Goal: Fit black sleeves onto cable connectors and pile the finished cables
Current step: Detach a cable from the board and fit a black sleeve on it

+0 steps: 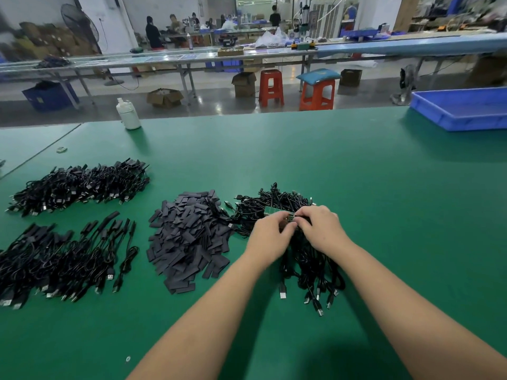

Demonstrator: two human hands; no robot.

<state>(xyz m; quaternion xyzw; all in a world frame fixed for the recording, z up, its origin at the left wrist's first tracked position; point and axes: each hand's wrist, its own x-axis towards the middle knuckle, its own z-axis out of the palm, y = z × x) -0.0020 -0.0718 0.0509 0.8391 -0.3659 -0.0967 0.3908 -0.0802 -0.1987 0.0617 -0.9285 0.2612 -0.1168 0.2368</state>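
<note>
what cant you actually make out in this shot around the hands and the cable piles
Head view:
- What the left hand and right hand pinch: fingers cover it.
- Near-left cable pile: cut off by the left edge.
- Blue tray: contents behind its wall, right edge crops it.

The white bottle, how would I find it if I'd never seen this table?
Start at the green table and look to its far edge, left of the middle. The white bottle stands upright there, alone; the only pale, tall thing, while everything nearer is black cables and sleeves.

hands (297, 229) hide grasped part, background blurred
</note>
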